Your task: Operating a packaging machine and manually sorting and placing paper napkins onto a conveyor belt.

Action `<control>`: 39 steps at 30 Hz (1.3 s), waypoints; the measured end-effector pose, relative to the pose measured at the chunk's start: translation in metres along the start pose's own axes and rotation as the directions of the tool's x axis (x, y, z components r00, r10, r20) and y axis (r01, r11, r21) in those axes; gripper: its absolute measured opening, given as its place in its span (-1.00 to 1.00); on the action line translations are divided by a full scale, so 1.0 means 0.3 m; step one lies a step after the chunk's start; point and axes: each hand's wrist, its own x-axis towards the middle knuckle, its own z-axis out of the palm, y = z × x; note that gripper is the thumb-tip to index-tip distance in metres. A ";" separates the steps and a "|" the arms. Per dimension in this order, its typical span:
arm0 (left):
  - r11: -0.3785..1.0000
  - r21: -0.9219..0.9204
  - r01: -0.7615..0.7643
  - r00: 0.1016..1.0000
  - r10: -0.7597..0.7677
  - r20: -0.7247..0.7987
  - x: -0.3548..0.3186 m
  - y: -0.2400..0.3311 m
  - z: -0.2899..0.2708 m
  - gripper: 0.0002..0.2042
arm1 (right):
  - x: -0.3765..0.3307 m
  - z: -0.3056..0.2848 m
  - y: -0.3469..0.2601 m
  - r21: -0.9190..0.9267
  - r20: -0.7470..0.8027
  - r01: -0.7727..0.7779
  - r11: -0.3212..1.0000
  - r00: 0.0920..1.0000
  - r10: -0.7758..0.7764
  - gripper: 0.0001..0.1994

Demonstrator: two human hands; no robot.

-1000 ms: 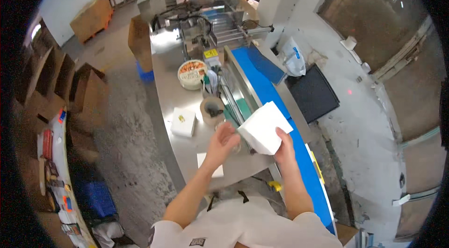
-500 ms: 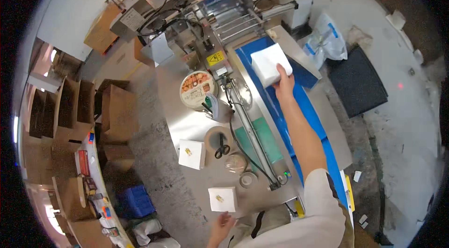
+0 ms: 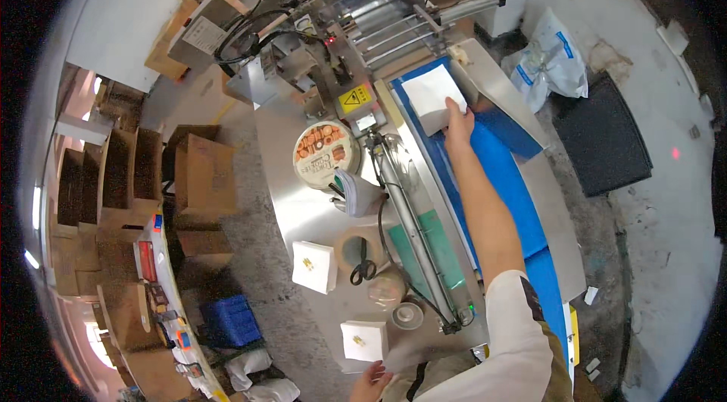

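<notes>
My right hand grips the near right corner of a thick white paper stack, thumb on top, over the blue conveyor belt. Whether the stack rests fully on the belt, I cannot tell. My left hand is at the lower edge, holding nothing that I can see, fingers loosely apart. Just beyond its fingertips sits a second white stack with small yellowish marks on top. Another such stack lies farther left on the steel table.
Black scissors lie by tape rolls on the table. A round printed tin stands behind a holder of papers. A metal bar runs beside the belt, and a machine stands at the back. Cardboard boxes are left.
The white stack in my right hand has come down nearer the belt and lies flatter. My left hand stays beside the nearest stack. The whole view has shifted slightly.
</notes>
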 end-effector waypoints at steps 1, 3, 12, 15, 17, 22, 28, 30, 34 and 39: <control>0.999 -0.017 -0.030 1.000 0.030 0.009 0.012 -0.003 -0.001 -0.38 | 0.008 -0.025 -0.011 -0.007 -0.003 0.008 1.000 1.000 -0.008 -0.37; 1.000 0.020 -0.022 1.000 0.022 0.018 0.033 -0.003 -0.013 -0.38 | -0.031 -0.063 -0.021 -0.247 -0.039 -0.056 0.967 0.998 0.048 -0.47; 0.997 0.071 -0.008 0.998 0.004 0.060 0.064 0.035 -0.017 -0.36 | -0.239 0.170 -0.292 -0.408 0.875 0.905 -0.122 0.350 -0.335 -0.62; 0.997 0.081 -0.017 0.998 0.012 0.063 0.088 -0.002 -0.030 -0.37 | -0.115 0.161 -0.227 -0.380 0.920 0.864 -0.330 0.316 -0.232 -0.54; 0.999 0.041 -0.034 0.998 0.031 0.060 0.098 -0.020 -0.033 -0.37 | -0.056 0.114 -0.202 -0.411 0.894 0.828 -0.383 0.448 0.011 -0.36; 1.000 0.002 0.001 1.000 -0.001 0.007 0.050 -0.003 -0.014 -0.41 | -0.056 0.134 -0.202 -0.372 0.905 0.844 -0.387 0.422 0.048 -0.35; 0.998 0.055 -0.033 0.999 0.031 0.042 0.034 0.051 0.000 -0.42 | -0.050 0.063 -0.223 -0.429 0.899 0.850 -0.307 0.436 -0.049 -0.42; 0.998 0.056 -0.028 1.000 0.027 0.016 0.037 0.037 -0.010 -0.43 | -0.112 0.027 -0.237 -0.531 0.831 0.837 -0.135 0.482 -0.277 -0.51; 0.994 0.039 -0.099 0.994 0.101 -0.036 0.049 -0.075 -0.008 -0.41 | -0.148 -0.043 -0.289 -0.627 0.659 0.763 0.160 0.629 -0.413 -0.50; 0.997 0.001 -0.083 0.996 0.083 -0.020 0.040 -0.036 0.023 -0.43 | -0.093 -0.042 -0.290 -0.742 0.541 0.622 0.252 0.777 -0.322 -0.44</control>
